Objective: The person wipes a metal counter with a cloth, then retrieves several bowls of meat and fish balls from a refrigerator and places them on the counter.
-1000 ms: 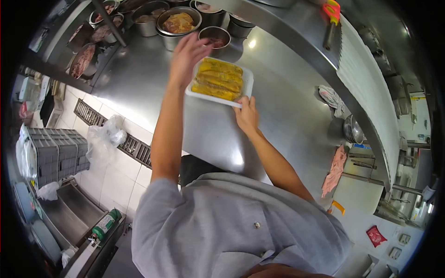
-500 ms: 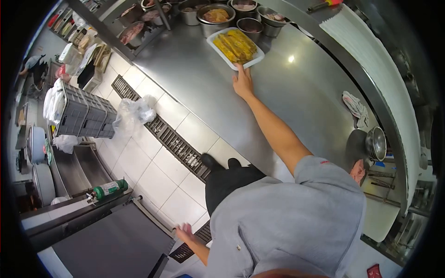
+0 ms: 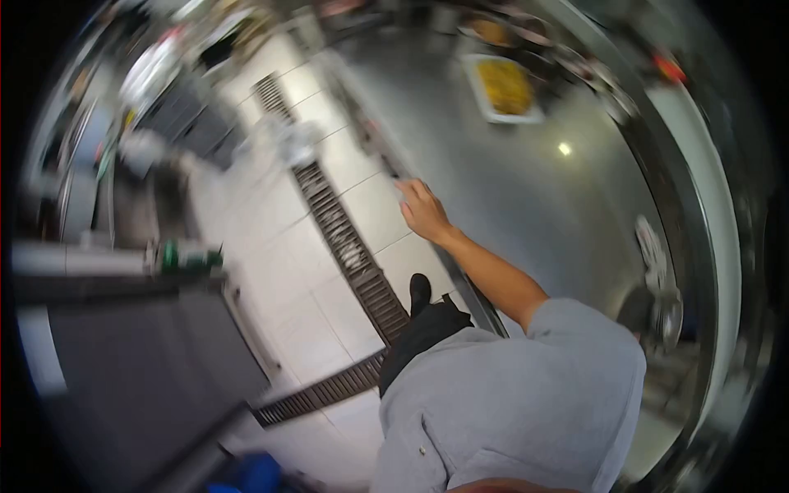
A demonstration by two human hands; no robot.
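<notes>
The right hand (image 3: pixel 425 211) hangs empty with its fingers loosely spread, over the near edge of the long grey stainless-steel counter (image 3: pixel 526 189), touching nothing. The white rectangular tray of yellow food strips (image 3: pixel 503 87) lies well apart from it, at the far end of that counter, just before a blurred cluster of round metal bowls (image 3: pixel 501 31). The left hand is out of sight, and to the left a dark slotted floor drain grate (image 3: pixel 349 246) runs across the pale tiled floor (image 3: pixel 271 271).
</notes>
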